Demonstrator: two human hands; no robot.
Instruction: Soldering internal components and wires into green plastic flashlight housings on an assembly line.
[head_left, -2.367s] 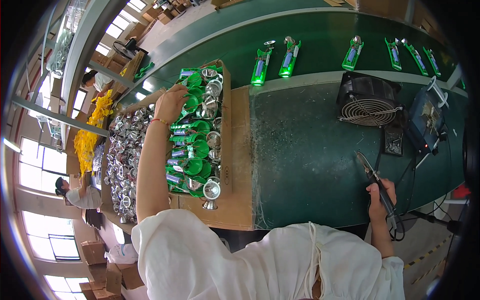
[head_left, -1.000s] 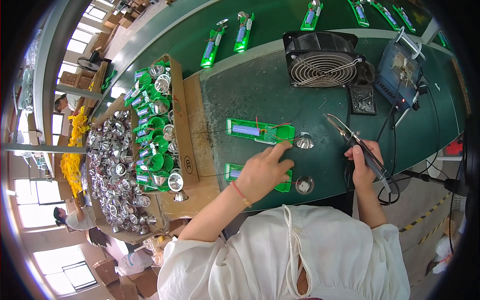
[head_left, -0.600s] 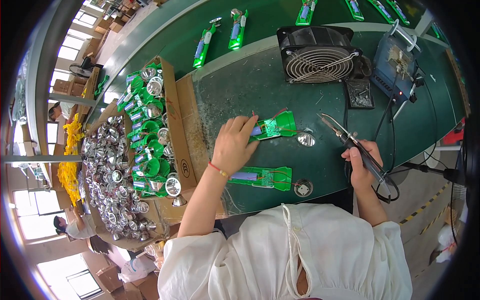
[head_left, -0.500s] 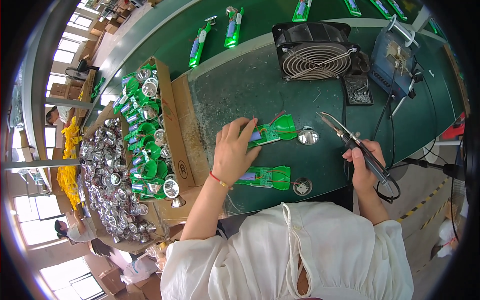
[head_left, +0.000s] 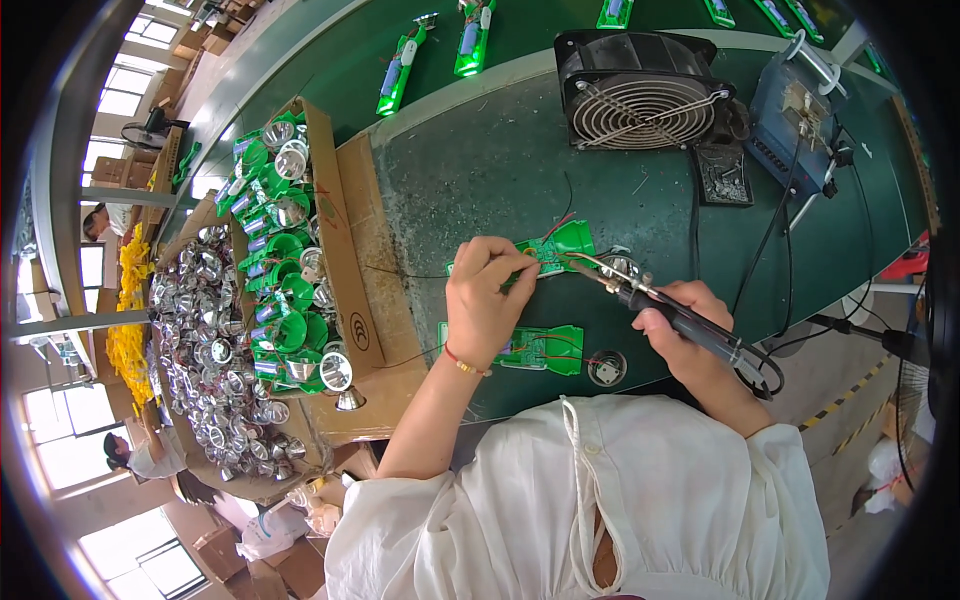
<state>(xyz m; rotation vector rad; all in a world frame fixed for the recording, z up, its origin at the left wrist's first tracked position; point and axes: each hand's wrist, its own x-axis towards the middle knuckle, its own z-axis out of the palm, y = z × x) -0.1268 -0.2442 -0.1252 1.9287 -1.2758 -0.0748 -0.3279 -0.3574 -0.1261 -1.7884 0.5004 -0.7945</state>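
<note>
My right hand [head_left: 690,325] grips a soldering iron [head_left: 690,322] with a dark handle. Its metal tip reaches over the green flashlight housing [head_left: 572,240] and its circuit board. My left hand [head_left: 488,295] is closed at the fingertips over the same board, seemingly pinching a thin wire; the fingers partly hide it. A silver reflector cup [head_left: 622,262] lies beside this housing, partly behind the iron. Nearer to me lies a second green housing [head_left: 555,350] with red wires and another reflector [head_left: 606,368]. My left wrist partly covers that housing's left portion.
On the left, a cardboard box [head_left: 345,240] holds green housings, beside a heap of silver reflectors [head_left: 215,350]. A black fan [head_left: 640,95], a small tray of scraps [head_left: 722,178] and a blue soldering station [head_left: 795,120] stand behind. Lit green flashlights [head_left: 400,75] line the far strip.
My right hand has brought the iron left, its tip now over the housing's board. My left hand has shifted right, its spread fingers now pinched together.
</note>
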